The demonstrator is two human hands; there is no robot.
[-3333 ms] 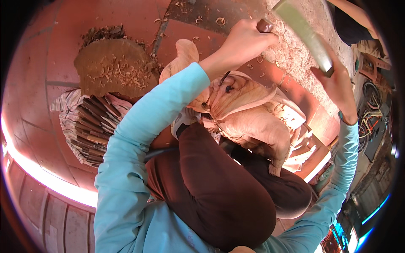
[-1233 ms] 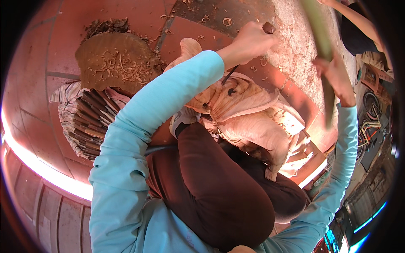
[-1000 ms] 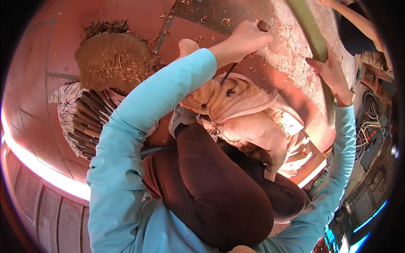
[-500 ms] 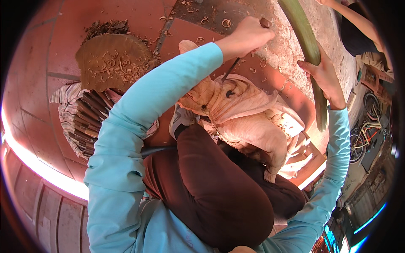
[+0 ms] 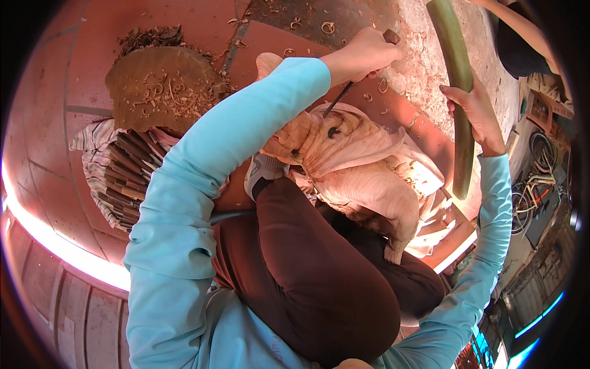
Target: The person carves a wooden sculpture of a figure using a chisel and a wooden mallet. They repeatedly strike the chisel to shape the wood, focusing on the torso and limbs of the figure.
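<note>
Here the left hand [image 5: 362,55] is gripping a dark-handled blade [image 5: 339,98] at twelve o'clock; the right hand [image 5: 473,114] is clasping the green bamboo pole [image 5: 458,74] at two o'clock, seemingly mid-shaving; next, bringing blade to pole.

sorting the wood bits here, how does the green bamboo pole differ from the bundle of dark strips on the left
The green bamboo pole is one thick round piece; the bundle of dark strips is many thin flat brown ones. The pole is gripped by the right hand, off the floor; the strips lie on striped cloth, untouched.
</note>
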